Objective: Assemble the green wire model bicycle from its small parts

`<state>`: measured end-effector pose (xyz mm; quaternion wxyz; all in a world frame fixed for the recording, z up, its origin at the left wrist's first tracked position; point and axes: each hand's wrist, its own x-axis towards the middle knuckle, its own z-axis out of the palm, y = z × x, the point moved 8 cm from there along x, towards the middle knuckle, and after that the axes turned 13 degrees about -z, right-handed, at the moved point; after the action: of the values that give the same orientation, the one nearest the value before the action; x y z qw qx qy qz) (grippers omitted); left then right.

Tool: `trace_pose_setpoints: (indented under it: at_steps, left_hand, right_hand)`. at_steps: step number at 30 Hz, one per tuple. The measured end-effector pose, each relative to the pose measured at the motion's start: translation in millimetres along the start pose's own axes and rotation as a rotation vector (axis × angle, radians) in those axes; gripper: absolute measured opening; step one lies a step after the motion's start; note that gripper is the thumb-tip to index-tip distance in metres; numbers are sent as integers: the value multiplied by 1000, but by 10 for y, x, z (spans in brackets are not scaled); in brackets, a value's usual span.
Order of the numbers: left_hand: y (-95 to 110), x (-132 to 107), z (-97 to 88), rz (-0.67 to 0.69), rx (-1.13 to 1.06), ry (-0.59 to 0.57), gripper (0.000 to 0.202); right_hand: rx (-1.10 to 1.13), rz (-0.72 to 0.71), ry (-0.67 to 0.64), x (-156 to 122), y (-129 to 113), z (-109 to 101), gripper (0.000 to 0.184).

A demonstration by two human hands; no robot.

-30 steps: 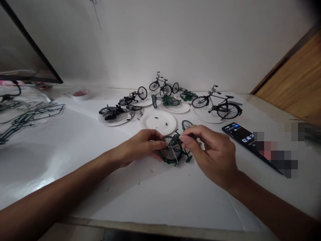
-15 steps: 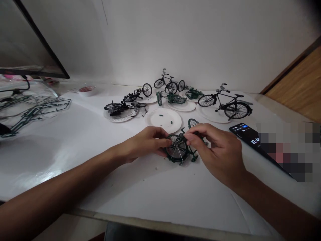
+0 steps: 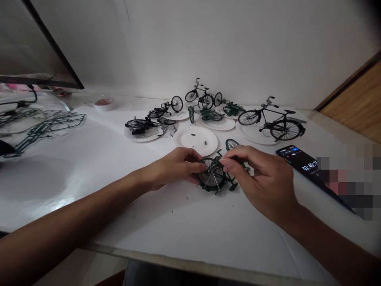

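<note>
A small dark green model bicycle [image 3: 214, 173] lies on its side on the white sheet [image 3: 125, 206], its spoked wheel nearest me. My left hand [image 3: 175, 169] grips that wheel at its rim and hub with the fingertips. My right hand [image 3: 262, 178] pinches the frame beside the hub, and whatever lies between its fingertips is hidden. The second wheel [image 3: 231, 144] stands up behind my right fingers. A white paper plate [image 3: 205, 147] with tiny dark parts on it lies just beyond the bicycle.
Several finished model bicycles stand or lie on paper plates farther back, the largest [image 3: 272, 121] at right. A phone [image 3: 300, 167] showing a clock lies to the right. Green plastic sprue frames [image 3: 44, 129] lie at left under a monitor [image 3: 32, 43]. A tape roll [image 3: 104, 104] sits behind them.
The whole scene has shifted slightly right and up in view. Both hands stay on the green bicycle, with no clear change in grip.
</note>
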<state>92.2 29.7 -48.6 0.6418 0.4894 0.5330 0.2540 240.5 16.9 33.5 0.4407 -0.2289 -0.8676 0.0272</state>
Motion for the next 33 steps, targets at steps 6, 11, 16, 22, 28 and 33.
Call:
trace_pose_setpoints:
  at_steps: [6, 11, 16, 22, 28, 33]
  left_hand:
    - [-18, 8, -7, -1, 13, -1, 21]
    - [-28, 17, -12, 10, 24, -7, 23]
    - [-8, 4, -9, 6, 14, -1, 21]
    - [3, -5, -1, 3, 4, -3, 20]
    - [-17, 14, -11, -4, 6, -3, 22]
    - [18, 4, -13, 0, 29, 9, 21]
  right_hand:
    - [-28, -49, -22, 2, -24, 3, 7]
    - [-15, -27, -15, 15, -10, 9, 7]
    - [4, 6, -1, 10, 8, -7, 7]
    - [5, -22, 24, 5, -13, -36, 5]
    - [21, -9, 56, -5, 14, -63, 7]
    - [139, 77, 56, -6, 98, -75, 24]
